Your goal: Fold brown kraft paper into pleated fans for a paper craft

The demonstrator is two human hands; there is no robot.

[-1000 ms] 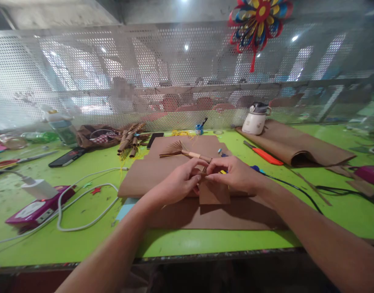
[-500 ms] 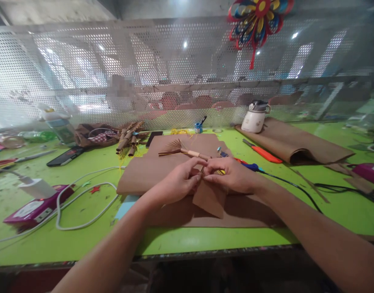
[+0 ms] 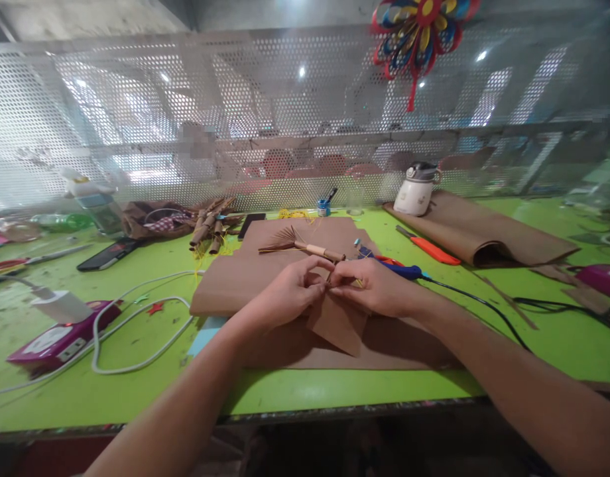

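Both hands meet over the middle of the brown paper (image 3: 235,281). My left hand (image 3: 298,291) pinches the gathered top of a small brown paper piece (image 3: 339,324), whose wide end flares down toward me. Pressed close beside it, my right hand (image 3: 372,285) pinches the same gathered spot, thumb and forefinger together. A bit of yellow string shows by the right fingers. Just beyond the fingertips lies a rolled paper stick with a fanned, pleated end (image 3: 309,248). A blue-handled tool with a black cord (image 3: 407,270) lies partly behind my right hand.
An orange cutter knife (image 3: 434,250) and a white flask (image 3: 414,192) stand to the right, by a large folded brown sheet (image 3: 514,232). Leftward are a phone (image 3: 109,255), a purple power strip (image 3: 51,338), a looped white cable (image 3: 136,369) and rolled paper sticks (image 3: 208,225).
My hands stay pinched together and have shifted very slightly left. The small paper piece has swung a little to the left, and more of the blue handle shows.
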